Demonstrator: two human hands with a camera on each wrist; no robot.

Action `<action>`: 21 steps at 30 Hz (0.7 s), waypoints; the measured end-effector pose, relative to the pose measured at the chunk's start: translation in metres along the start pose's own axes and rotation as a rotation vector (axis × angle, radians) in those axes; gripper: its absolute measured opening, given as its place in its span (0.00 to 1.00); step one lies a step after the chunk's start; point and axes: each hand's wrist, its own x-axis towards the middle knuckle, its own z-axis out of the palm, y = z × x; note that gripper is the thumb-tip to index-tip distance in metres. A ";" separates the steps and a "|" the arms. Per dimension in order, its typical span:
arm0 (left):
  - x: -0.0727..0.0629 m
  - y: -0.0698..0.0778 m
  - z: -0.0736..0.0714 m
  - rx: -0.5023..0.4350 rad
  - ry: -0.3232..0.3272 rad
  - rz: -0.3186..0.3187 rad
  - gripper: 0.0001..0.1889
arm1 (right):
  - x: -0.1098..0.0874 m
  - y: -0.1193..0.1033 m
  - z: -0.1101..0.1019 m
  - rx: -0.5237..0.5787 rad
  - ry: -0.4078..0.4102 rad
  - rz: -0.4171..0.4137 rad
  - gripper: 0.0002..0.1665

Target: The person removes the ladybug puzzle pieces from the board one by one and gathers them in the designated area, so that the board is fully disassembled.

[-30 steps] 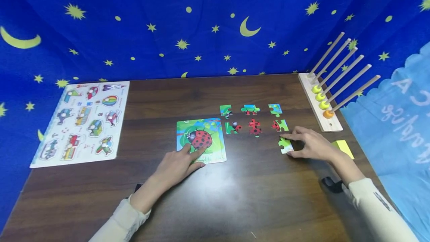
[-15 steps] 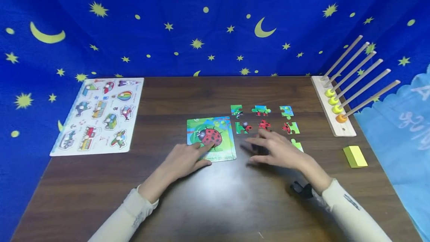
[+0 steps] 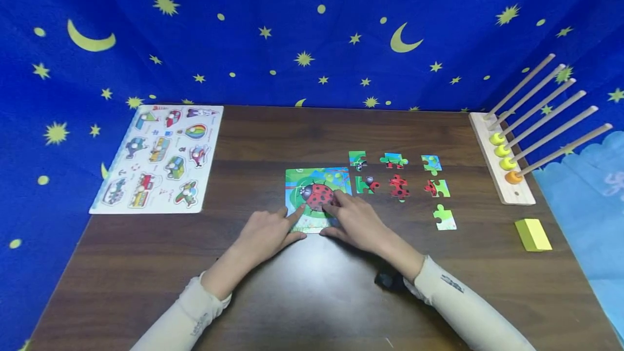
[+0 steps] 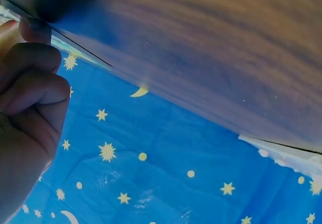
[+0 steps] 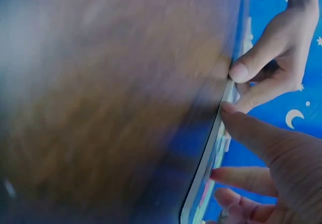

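A square ladybug jigsaw board (image 3: 316,197) lies flat on the dark wood table, under both hands. My left hand (image 3: 263,234) touches it with an outstretched index finger, the thumb by its near edge; the left wrist view shows the other fingers (image 4: 37,90) bent. On the board's right part rest the fingers of my right hand (image 3: 361,223), its thumb at the near edge. Seen in the right wrist view, both thumbs meet the board's edge (image 5: 204,166). Several loose jigsaw pieces (image 3: 400,188) lie in rows to the right, including a green corner piece (image 3: 444,218).
A white peg puzzle board (image 3: 158,161) lies at the far left. At the right stand a wooden rack with upright rods (image 3: 519,193) and a yellow block (image 3: 533,235). Blue star-patterned cloth (image 3: 273,26) hangs behind the table.
My right hand has left the green corner piece and moved left onto the ladybug board. The left hand stays on the board. The head view has turned left.
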 end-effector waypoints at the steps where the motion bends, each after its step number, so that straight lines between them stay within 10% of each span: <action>1: 0.000 0.001 0.000 0.002 0.008 -0.001 0.33 | -0.001 0.000 0.001 0.009 0.005 0.011 0.34; 21: 0.003 0.006 0.002 0.008 0.026 -0.048 0.32 | 0.003 0.017 0.015 0.183 0.095 -0.045 0.32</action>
